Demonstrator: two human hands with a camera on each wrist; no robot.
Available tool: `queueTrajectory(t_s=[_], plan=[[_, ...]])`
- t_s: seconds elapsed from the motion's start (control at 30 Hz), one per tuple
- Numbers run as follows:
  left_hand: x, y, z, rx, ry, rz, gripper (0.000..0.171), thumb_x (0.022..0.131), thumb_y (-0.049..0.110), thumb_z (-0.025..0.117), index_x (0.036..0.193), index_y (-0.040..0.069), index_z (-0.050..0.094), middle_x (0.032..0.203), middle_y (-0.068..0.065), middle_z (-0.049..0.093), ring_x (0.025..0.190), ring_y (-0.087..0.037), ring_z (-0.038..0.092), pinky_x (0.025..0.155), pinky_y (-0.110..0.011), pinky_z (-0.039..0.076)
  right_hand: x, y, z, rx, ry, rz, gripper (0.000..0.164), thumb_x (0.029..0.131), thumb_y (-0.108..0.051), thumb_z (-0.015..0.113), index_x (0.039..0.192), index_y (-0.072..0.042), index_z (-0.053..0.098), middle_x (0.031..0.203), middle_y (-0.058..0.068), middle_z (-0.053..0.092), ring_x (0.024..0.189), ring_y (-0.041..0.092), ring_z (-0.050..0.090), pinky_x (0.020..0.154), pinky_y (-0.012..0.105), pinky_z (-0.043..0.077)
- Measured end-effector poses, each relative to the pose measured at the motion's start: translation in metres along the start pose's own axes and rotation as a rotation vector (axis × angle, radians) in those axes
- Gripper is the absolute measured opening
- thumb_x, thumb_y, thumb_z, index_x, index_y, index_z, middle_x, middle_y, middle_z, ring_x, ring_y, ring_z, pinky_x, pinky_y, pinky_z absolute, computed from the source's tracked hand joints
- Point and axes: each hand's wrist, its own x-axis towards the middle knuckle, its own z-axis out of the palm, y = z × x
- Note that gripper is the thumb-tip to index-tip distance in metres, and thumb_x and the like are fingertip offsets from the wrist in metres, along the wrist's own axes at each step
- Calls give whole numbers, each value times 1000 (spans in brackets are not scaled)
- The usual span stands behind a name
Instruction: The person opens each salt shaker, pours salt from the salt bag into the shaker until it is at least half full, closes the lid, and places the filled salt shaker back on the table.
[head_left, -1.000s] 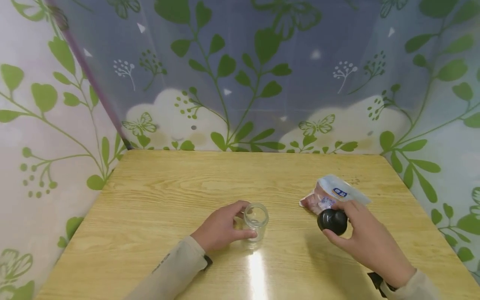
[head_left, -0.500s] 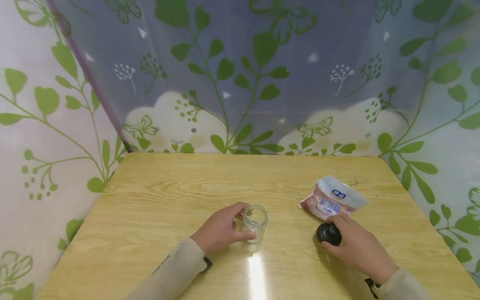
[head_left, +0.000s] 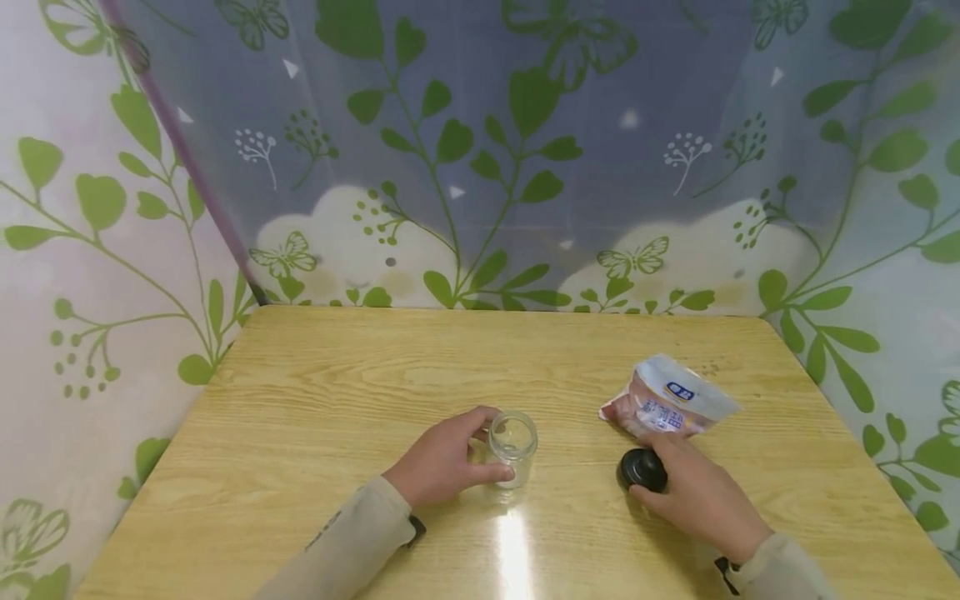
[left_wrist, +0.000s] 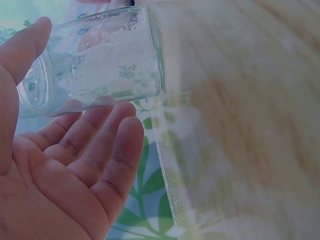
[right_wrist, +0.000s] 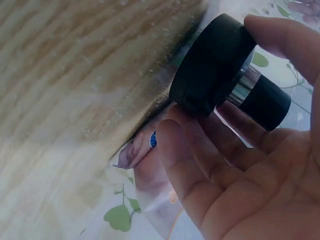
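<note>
A clear glass jar (head_left: 514,446), without a lid, stands upright on the wooden table, and my left hand (head_left: 444,460) holds it from the left. In the left wrist view, fine droplets or specks show on the jar's glass (left_wrist: 107,57), with the thumb near its mouth and the fingers along its side. To the right, my right hand (head_left: 701,493) grips a round black lid (head_left: 642,470) low at the table. From the right wrist, the lid (right_wrist: 212,65) shows a wide black disc, a silver neck and a black knob (right_wrist: 265,102); thumb and fingers hold the disc's edge.
Just behind the right hand lies a white and pinkish-brown plastic packet (head_left: 663,400) with a blue logo. The light wooden table (head_left: 337,375) ends at leaf-patterned cloth walls (head_left: 465,167) at the back and on both sides.
My right hand has lowered the black lid toward the table and brought it slightly left and nearer, uncovering more of the packet. The left hand and the jar stay where they were.
</note>
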Motion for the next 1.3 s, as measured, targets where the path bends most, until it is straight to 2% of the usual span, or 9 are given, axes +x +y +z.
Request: queueTrajectory(t_s=[0.27,0.6,0.7,0.8,0.9,1.07,1.17,1.23,1.3], plan=[[1,1,0,10,2,-2,75,85,58,79,145,22,54,126,12,67,115,-9,63,95,-39,53,2,3,3,-7,-17,-2,61,86,-32,85,131,0,60,131,20,64,117,38,64,92,56,53],[1,0,0,-1,-2,-5,75,85,59,79,145,23,54,125,13,67,113,-9,63,93,-38,53,2,-3,0,2,-21,17,65,85,-39,85,132,-1,59,131,19,64,115,37,65,91,57,53],[1,1,0,-13,-5,-5,76,84,58,80,146,23,54,125,13,66,112,-9,64,91,-36,53,-1,-11,-9,-10,6,17,65,87,-38,84,133,1,59,130,20,65,116,40,65,89,59,54],[0,2,-1,-20,-3,-5,76,84,58,80,146,22,54,124,13,66,112,-9,64,90,-35,53,-3,-23,-22,-28,70,-4,60,88,-35,82,133,-1,60,129,17,65,114,39,65,83,58,55],[-1,2,-1,-23,-3,-6,75,85,57,80,146,22,54,124,14,66,112,-8,63,89,-34,53,-3,-35,-33,-35,155,-72,51,90,-32,81,130,-6,63,128,12,66,111,33,66,79,53,56],[0,2,0,-29,-2,-6,75,85,57,80,145,21,55,124,13,66,113,-9,63,90,-34,54,6,-52,-42,-34,293,-248,24,90,-26,81,110,-18,71,112,-5,71,98,17,70,73,37,57],[0,2,0,-24,-1,-2,74,84,57,81,144,21,55,125,13,66,114,-9,63,91,-34,53,14,-61,-43,1,366,-357,16,90,-20,80,101,-22,70,103,-11,70,96,11,70,90,38,57],[0,2,0,-19,1,-1,74,85,56,81,144,21,55,126,12,66,114,-9,63,91,-35,53,21,-65,-42,35,400,-420,15,90,-16,79,99,-23,70,100,-14,68,94,8,68,105,45,50],[1,2,1,-11,4,4,73,85,54,81,144,21,55,125,12,66,114,-9,63,93,-36,54,26,-69,-41,63,421,-458,15,90,-14,78,96,-24,69,96,-16,66,88,4,64,112,53,42]])
